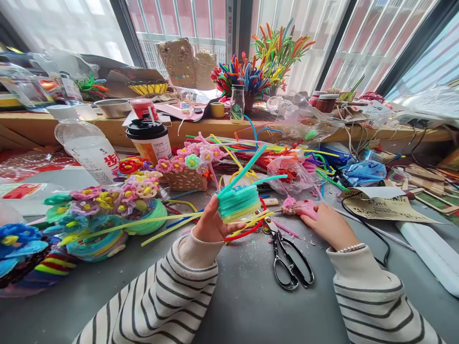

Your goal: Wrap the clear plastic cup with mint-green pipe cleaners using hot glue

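My left hand (208, 222) is closed round a small basket of coiled pipe cleaners (238, 204), teal above and pale yellow below. Teal stems rise from it, and long yellow ends stretch out to the left. Over to the right, my right hand (328, 224) has its fingers closed on a pink glue gun (304, 209) that lies low over the table. Between the hands, black-handled scissors (292, 260) rest on the grey table (247, 306). Red and yellow pipe cleaners show just behind my left hand.
Flower baskets (96, 239) crowd the left, below a tilted water bottle (89, 148) and a lidded cup (149, 141). Pipe cleaner bundles (244, 160) lie behind the hands. A black cable (387, 248), a paper sheet (390, 208) and a white bar (430, 255) are on the right.
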A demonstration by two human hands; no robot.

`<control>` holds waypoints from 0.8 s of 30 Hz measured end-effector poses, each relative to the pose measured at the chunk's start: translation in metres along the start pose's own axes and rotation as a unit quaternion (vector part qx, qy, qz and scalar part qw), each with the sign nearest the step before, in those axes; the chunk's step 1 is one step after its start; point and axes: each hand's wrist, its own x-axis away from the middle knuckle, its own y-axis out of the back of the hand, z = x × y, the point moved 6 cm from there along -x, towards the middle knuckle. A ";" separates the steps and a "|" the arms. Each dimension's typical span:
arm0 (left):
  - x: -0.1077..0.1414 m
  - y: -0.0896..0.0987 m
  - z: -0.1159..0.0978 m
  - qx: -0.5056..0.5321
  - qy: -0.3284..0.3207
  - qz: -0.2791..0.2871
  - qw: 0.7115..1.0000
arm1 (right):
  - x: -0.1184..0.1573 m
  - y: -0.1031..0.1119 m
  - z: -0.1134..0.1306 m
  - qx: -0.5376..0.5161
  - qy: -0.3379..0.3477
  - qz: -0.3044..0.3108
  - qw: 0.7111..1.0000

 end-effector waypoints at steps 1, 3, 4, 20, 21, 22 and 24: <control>0.000 0.001 0.000 -0.001 0.000 -0.003 1.000 | 0.000 0.001 0.000 0.004 0.000 0.004 1.000; 0.000 0.001 0.000 -0.002 0.000 -0.002 1.000 | 0.000 0.002 -0.002 0.008 -0.001 0.009 1.000; 0.000 0.001 0.000 -0.002 -0.001 0.003 1.000 | 0.000 0.003 -0.003 0.009 -0.002 0.010 1.000; 0.001 0.005 0.000 0.024 0.029 -0.006 0.999 | -0.021 0.034 0.030 -0.083 0.088 -0.043 0.992; 0.001 0.005 -0.001 0.025 0.029 -0.007 0.999 | -0.024 0.033 0.038 -0.090 0.107 -0.025 0.990; 0.002 0.005 -0.001 0.027 0.029 -0.008 0.999 | -0.027 0.032 0.043 -0.094 0.117 -0.011 0.989; 0.002 0.005 -0.001 0.028 0.029 -0.009 0.999 | -0.032 0.029 0.049 -0.097 0.120 0.009 0.988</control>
